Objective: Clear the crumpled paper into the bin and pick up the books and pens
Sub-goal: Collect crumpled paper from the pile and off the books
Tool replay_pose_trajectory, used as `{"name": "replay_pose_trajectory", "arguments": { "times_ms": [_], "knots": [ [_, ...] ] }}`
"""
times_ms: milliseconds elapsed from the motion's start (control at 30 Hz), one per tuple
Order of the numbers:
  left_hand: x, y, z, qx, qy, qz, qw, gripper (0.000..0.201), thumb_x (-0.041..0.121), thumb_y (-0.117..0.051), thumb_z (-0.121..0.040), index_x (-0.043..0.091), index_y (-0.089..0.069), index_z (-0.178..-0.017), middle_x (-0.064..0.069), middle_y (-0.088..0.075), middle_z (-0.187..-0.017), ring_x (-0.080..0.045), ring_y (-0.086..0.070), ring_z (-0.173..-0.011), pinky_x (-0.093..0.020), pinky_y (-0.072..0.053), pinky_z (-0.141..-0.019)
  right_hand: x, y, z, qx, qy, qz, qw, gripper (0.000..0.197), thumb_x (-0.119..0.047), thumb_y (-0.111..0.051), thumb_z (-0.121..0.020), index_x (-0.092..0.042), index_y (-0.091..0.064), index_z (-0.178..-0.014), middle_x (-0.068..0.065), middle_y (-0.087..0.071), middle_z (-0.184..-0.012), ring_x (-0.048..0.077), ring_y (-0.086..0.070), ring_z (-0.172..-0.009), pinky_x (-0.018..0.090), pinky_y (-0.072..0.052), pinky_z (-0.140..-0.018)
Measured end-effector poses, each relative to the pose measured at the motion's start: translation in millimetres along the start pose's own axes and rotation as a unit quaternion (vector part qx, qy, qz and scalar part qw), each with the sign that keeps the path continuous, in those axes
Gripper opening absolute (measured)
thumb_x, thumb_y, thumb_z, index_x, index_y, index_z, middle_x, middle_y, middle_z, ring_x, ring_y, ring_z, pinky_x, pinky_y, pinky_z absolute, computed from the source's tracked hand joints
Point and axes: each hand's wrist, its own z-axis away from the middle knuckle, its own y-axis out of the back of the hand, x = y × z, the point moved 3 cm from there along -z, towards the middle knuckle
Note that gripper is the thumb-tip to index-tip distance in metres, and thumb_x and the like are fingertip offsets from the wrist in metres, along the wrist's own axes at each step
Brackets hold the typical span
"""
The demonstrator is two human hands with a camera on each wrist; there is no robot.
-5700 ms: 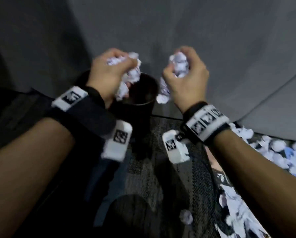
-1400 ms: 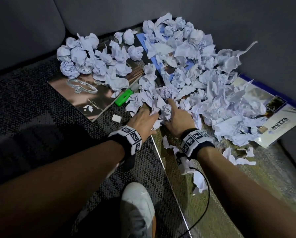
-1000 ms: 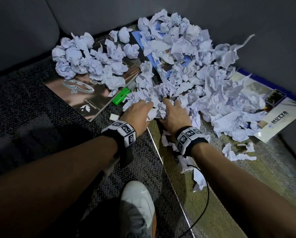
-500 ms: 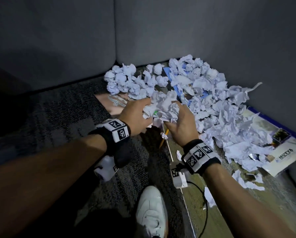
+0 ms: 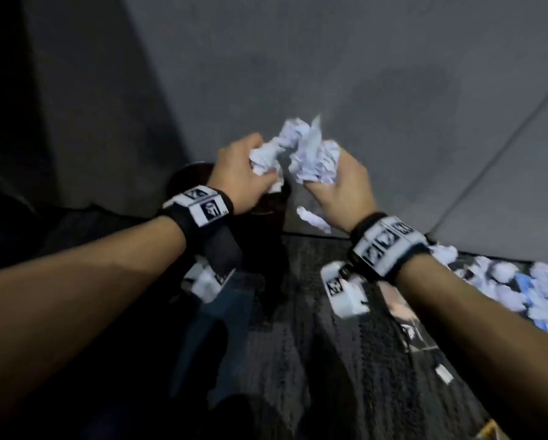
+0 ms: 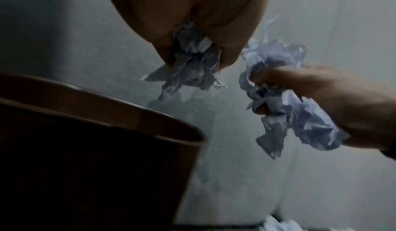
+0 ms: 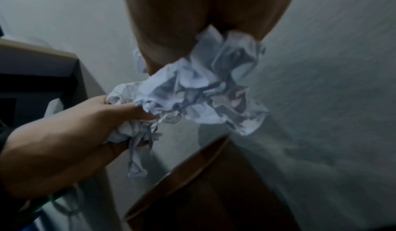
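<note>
Grey wall panels back the crumpled paper (image 5: 301, 154), bunched in two wads raised near the dark bin (image 5: 186, 176), which sits at about eight o'clock from them; the left hand (image 5: 237, 176) and right hand (image 5: 342, 188) each clench a wad tight, likely so nothing spills before the drop, while more paper (image 5: 536, 290) lies on the carpet (image 5: 314, 344) at four o'clock

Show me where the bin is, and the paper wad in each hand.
bin (image 6: 107, 116), left wrist view, on its near rim.
left hand's paper wad (image 6: 193, 65), left wrist view, on its crumpled middle.
right hand's paper wad (image 7: 210, 89), right wrist view, on its crumpled middle.
</note>
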Motion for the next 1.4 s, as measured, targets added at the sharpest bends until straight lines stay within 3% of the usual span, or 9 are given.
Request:
{"name": "replay_pose_trajectory", "arguments": {
  "times_ms": [200,267,333,400,500,733,900,1167,1400],
  "knots": [
    [-67,42,-25,0.153,0.085,0.01,0.985,0.016,0.028,-0.069,-0.077,0.019,-0.055,-0.078,0.013,-0.059,-0.067,-0.001,-0.051,-0.057,-0.007,-0.038,-0.057,-41,-86,-63,0.016,0.046,-0.015,0.999,0.041,-0.03,-0.068,-0.075,-0.018,-0.059,-0.113,0.004,-0.059,-0.101,0.014,-0.053,-0.09,0.02,-0.04,-0.081],
    [-94,30,-32,0.014,0.111,-0.046,0.993,0.028,0.04,-0.067,-0.075,0.018,-0.065,-0.092,0.009,-0.066,-0.083,-0.009,-0.062,-0.076,-0.019,-0.048,-0.075,-28,-110,-60,-0.052,0.009,0.027,0.998,0.048,-0.034,-0.067,-0.078,-0.02,-0.052,-0.121,0.007,-0.055,-0.11,0.02,-0.055,-0.095,0.029,-0.046,-0.085],
    [-115,14,-29,-0.212,0.14,-0.156,0.955,0.029,0.045,-0.067,-0.077,0.02,-0.067,-0.09,0.0,-0.067,-0.097,-0.02,-0.063,-0.098,-0.024,-0.046,-0.085,-11,-132,-48,-0.236,-0.029,0.143,0.961,0.061,-0.041,-0.067,-0.08,-0.022,-0.042,-0.132,0.011,-0.052,-0.125,0.031,-0.056,-0.109,0.033,-0.044,-0.089],
    [-124,12,-27,-0.262,0.149,-0.209,0.93,0.036,0.042,-0.067,-0.082,0.019,-0.066,-0.11,-0.001,-0.062,-0.119,-0.021,-0.057,-0.111,-0.024,-0.041,-0.094,-1,-141,-39,-0.359,-0.031,0.21,0.909,0.068,-0.047,-0.065,-0.081,-0.023,-0.038,-0.139,0.011,-0.054,-0.133,0.034,-0.054,-0.117,0.032,-0.043,-0.092],
    [-120,19,-34,-0.201,0.141,-0.182,0.952,0.037,0.034,-0.066,-0.085,0.022,-0.064,-0.12,0.0,-0.064,-0.112,-0.017,-0.058,-0.1,-0.023,-0.043,-0.087,-6,-132,-52,-0.304,-0.008,0.194,0.933,0.056,-0.043,-0.063,-0.08,-0.026,-0.05,-0.131,0.009,-0.061,-0.126,0.032,-0.058,-0.113,0.033,-0.046,-0.091],
    [-67,9,-33,-0.148,0.065,-0.273,0.948,0.022,0.025,-0.054,-0.084,0.018,-0.071,-0.096,-0.014,-0.07,-0.1,-0.034,-0.064,-0.094,-0.04,-0.053,-0.084,-12,-70,-37,-0.155,0.032,0.102,0.982,0.017,-0.025,-0.053,-0.081,-0.022,-0.067,-0.09,-0.002,-0.071,-0.084,0.021,-0.065,-0.084,0.032,-0.052,-0.079],
    [2,-53,-12,-0.242,-0.037,-0.168,0.955,0.018,0.021,-0.053,-0.088,0.019,-0.069,-0.097,-0.009,-0.07,-0.102,-0.03,-0.062,-0.099,-0.029,-0.047,-0.085,47,30,44,-0.165,-0.057,0.169,0.97,0.012,-0.022,-0.055,-0.087,-0.018,-0.066,-0.087,0.0,-0.069,-0.08,0.018,-0.063,-0.077,0.03,-0.049,-0.075],
    [100,-213,103,-0.47,-0.174,-0.11,0.858,0.02,0.023,-0.054,-0.091,0.013,-0.069,-0.1,-0.006,-0.068,-0.099,-0.023,-0.059,-0.086,-0.025,-0.042,-0.075,126,230,290,-0.198,-0.429,0.24,0.848,0.018,-0.012,-0.052,-0.091,-0.024,-0.065,-0.089,0.001,-0.07,-0.08,0.019,-0.066,-0.075,0.032,-0.053,-0.078],
    [127,-313,214,-0.653,-0.252,-0.227,0.677,0.024,0.027,-0.047,-0.096,0.013,-0.064,-0.107,-0.005,-0.066,-0.11,-0.024,-0.061,-0.099,-0.026,-0.044,-0.081,144,282,491,-0.191,-0.598,0.26,0.734,0.015,-0.023,-0.057,-0.089,-0.021,-0.063,-0.103,0.006,-0.067,-0.104,0.023,-0.064,-0.09,0.03,-0.05,-0.077]
  ]
}}
